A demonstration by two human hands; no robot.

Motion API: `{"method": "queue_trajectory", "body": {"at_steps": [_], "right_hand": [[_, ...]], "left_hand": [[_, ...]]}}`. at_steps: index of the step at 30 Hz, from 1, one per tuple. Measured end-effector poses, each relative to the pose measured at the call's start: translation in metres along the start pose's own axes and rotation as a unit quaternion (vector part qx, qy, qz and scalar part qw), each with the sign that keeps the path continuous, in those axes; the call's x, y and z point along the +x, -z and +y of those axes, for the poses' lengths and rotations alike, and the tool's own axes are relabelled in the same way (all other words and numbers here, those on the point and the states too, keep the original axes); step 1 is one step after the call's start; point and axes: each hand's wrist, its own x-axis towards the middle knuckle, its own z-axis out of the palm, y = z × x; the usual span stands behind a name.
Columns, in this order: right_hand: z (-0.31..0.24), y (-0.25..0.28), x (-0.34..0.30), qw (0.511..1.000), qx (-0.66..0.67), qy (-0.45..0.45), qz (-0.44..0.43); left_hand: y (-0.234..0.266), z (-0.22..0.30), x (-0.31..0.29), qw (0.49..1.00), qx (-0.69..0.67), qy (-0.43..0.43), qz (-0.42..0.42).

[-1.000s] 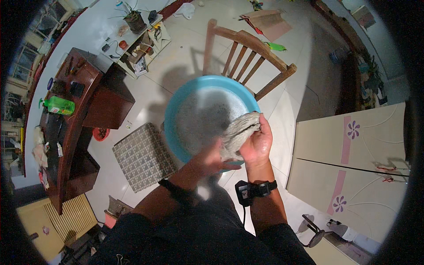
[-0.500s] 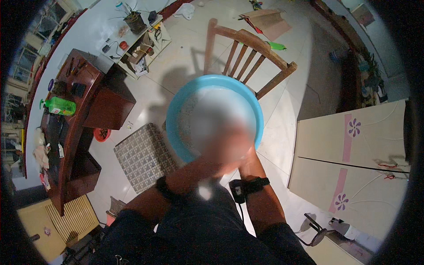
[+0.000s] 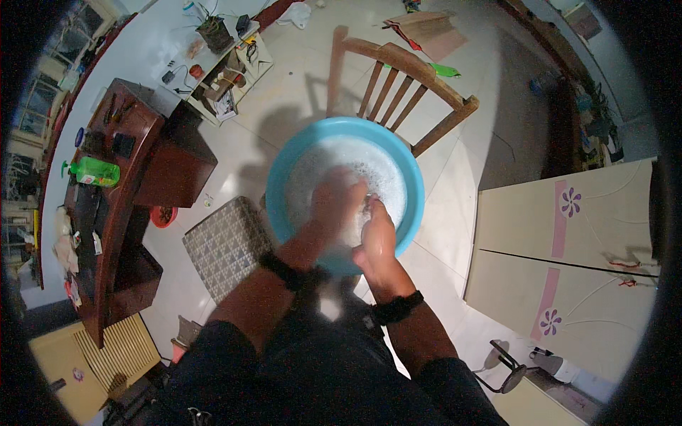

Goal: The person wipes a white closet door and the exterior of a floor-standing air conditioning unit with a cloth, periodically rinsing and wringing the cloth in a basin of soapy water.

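Note:
A round light-blue basin (image 3: 418, 206) holds cloudy water with white foam (image 3: 387, 160); it stands in front of me by a wooden chair's back. Both my hands are inside its rim, close together. My left hand (image 3: 335, 197) is smeared by motion at the foam, its fingers unclear. Beside it, my right hand (image 3: 378, 233) is closed, with wet, shiny skin and its fingers curled toward the left hand. Whatever lies between the hands is too blurred to name. Dark bands circle both wrists.
The wooden chair (image 3: 405, 64) rises beyond the basin. A patterned stool (image 3: 231, 248) stands to the left, near a dark red desk (image 3: 145, 149) bearing a green pump bottle (image 3: 98, 171). At the right is a pale cabinet (image 3: 518, 227) with flower decoration.
My hands were blurred together near the basin's right front; now the left has shifted left and the right shows clearly. A whitish blur over the basin has given way to visible foam.

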Motion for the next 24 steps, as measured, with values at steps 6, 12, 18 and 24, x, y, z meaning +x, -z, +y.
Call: {"method": "queue_trajectory", "body": {"at_steps": [6,12,18,24], "right_hand": [[0.034,0.017,0.042,0.911,0.346,-0.042,-0.218],[0.061,0.005,0.044,0.948,0.191,0.141,-0.211],[0.057,0.013,0.044,0.927,0.127,0.276,-0.22],[0.048,0.025,0.061,0.885,0.37,0.005,-0.283]], "left_hand": [[0.001,0.023,-0.055,0.967,0.045,-0.251,0.009],[-0.036,-0.057,-0.016,0.975,0.147,-0.147,0.081],[-0.014,-0.027,-0.016,0.962,0.146,-0.229,0.006],[-0.021,0.021,-0.025,0.911,0.4,-0.02,0.097]]}}
